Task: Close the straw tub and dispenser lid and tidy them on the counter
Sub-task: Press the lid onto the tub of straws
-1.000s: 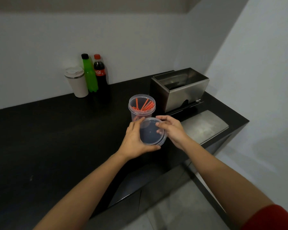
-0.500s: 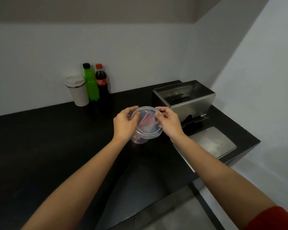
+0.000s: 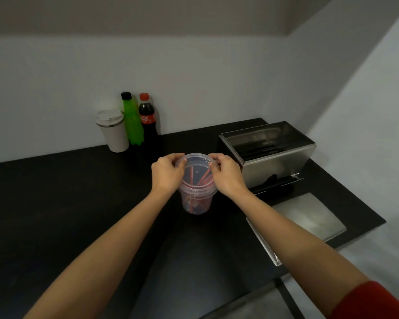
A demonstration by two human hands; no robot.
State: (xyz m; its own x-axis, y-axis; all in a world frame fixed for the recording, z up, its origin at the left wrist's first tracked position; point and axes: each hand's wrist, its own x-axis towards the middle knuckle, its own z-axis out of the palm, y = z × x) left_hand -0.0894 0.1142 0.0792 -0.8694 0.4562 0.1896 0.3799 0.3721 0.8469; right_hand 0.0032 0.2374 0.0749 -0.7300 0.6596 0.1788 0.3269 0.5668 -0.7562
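Note:
A clear plastic straw tub (image 3: 195, 203) with red straws inside stands on the black counter (image 3: 78, 203). Its clear round lid (image 3: 197, 168) lies on the tub's rim. My left hand (image 3: 167, 174) grips the lid's left edge and my right hand (image 3: 227, 177) grips its right edge, thumbs on top. To the right, the steel straw dispenser (image 3: 272, 153) stands with its top open. Its flat steel lid (image 3: 306, 221) lies on the counter in front of it, near the right edge.
At the back by the wall stand a white tumbler (image 3: 113, 131), a green bottle (image 3: 132, 119) and a cola bottle (image 3: 148, 122). The counter ends at the right, just past the steel lid, with the white wall close beyond.
The lid was held in both hands in front of the open tub, then carried over it. It now sits on the tub's rim with both hands at its edges.

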